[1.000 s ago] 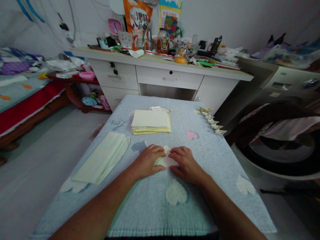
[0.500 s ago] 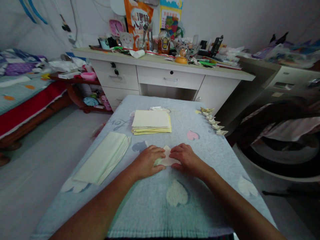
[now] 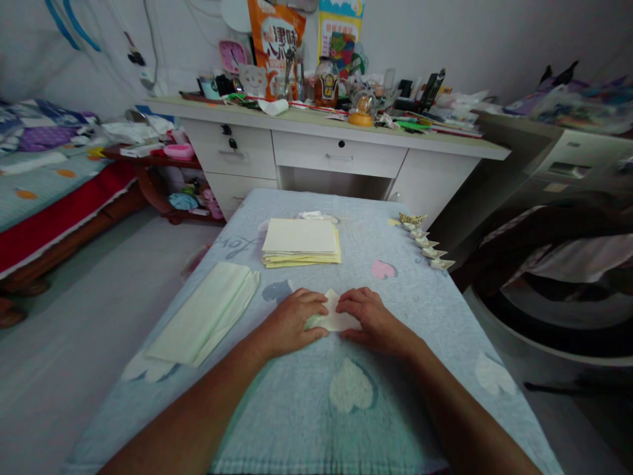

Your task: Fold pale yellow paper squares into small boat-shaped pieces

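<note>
A small piece of folded white paper (image 3: 333, 319) lies on the cloth-covered table, its pointed top facing away from me. My left hand (image 3: 295, 320) holds its left side, fingertips on the upper part and thumb at the lower edge. On the other side, my right hand (image 3: 370, 318) grips the paper the same way, with curled fingers above and thumb below. Both hands partly cover it. Beyond them sits a stack of cream and yellow paper sheets (image 3: 301, 236). To the left lies a long folded pale-green sheet (image 3: 200, 316).
Several small folded paper boats (image 3: 434, 253) stand in a row along the right edge of the table (image 3: 395, 409). A crumpled white scrap (image 3: 311, 215) lies behind the stack. Past the table is a white desk (image 3: 341, 155) crowded with items; a washing machine (image 3: 558, 165) stands right.
The right hand has shifted very slightly to the right, exposing a little more of the paper. The left hand keeps its place. The whole view has moved a touch.
</note>
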Demonstrator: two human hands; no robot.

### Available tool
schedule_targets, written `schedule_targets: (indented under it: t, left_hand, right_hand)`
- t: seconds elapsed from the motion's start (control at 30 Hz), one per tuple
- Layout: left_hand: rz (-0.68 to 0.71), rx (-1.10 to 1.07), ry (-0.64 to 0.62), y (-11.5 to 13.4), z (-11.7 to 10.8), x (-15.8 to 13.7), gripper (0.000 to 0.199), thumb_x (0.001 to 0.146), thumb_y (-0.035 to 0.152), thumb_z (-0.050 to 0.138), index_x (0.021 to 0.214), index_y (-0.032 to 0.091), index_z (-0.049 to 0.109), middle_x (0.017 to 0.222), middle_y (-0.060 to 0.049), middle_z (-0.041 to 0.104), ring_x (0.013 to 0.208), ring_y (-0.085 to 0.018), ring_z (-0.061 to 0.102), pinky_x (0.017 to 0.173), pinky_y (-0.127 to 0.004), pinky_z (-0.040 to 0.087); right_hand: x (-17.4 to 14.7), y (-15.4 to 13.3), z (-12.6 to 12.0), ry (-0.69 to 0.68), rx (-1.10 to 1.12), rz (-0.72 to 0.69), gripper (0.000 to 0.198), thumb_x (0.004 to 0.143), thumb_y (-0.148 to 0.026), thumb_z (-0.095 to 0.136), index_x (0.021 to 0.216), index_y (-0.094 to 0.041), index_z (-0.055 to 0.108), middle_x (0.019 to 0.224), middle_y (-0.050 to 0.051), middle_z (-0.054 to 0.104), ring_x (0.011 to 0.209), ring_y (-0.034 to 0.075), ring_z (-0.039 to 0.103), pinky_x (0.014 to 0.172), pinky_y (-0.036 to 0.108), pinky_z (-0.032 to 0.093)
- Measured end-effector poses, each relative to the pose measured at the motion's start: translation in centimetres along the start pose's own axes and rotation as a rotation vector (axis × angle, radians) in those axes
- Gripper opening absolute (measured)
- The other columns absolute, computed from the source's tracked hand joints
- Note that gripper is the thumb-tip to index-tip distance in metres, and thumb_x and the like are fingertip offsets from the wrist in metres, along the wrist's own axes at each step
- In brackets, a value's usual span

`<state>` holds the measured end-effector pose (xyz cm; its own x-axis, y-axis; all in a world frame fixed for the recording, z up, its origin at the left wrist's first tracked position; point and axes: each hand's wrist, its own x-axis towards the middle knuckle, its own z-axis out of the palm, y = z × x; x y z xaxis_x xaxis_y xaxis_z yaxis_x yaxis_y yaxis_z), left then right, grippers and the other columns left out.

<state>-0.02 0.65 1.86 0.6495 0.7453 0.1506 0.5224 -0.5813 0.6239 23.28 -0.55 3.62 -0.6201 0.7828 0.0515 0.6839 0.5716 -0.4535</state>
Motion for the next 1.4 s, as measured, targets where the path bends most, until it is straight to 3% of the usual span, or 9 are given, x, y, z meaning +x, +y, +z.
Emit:
schedule_targets:
  t: [0.57, 0.97, 1.4]
  left_hand:
    - [-0.017, 0.033, -0.048, 0.20, -0.28, 0.06, 0.022, 0.082, 0.027, 0.063, 0.101, 0.019, 0.068, 0.123, -0.010, 0.062, 0.115, -0.024, 0.051, 0.100, -0.040, 0.040]
    - [-0.001, 0.023, -0.037, -0.31, 0.09, -0.04, 0.031, 0.072, 0.023, 0.072, 0.103, 0.022, 0.067, 0.125, -0.007, 0.059, 0.116, -0.024, 0.049, 0.100, -0.041, 0.039]
    - [-0.010, 0.002, -0.028, -0.23, -0.08, -0.05, 0.025, 0.078, 0.023, 0.067, 0.103, 0.021, 0.067, 0.124, -0.006, 0.060, 0.115, -0.022, 0.050, 0.100, -0.039, 0.040]
  right_hand:
    - [-0.25, 0.86, 0.43, -0.002, 0.055, -0.021, 0.031, 0.084, -0.037, 0.063, 0.112, -0.023, 0.060, 0.116, 0.008, 0.056, 0.107, 0.025, 0.045, 0.092, 0.040, 0.033]
    - [-0.36, 0.80, 0.55, 0.012, 0.079, -0.019, 0.026, 0.088, -0.036, 0.058, 0.111, -0.023, 0.059, 0.115, 0.008, 0.056, 0.106, 0.024, 0.046, 0.092, 0.041, 0.033]
    - [-0.30, 0.70, 0.64, 0.020, 0.068, -0.002, 0.031, 0.086, -0.042, 0.061, 0.111, -0.023, 0.059, 0.116, 0.007, 0.055, 0.106, 0.024, 0.045, 0.093, 0.041, 0.032]
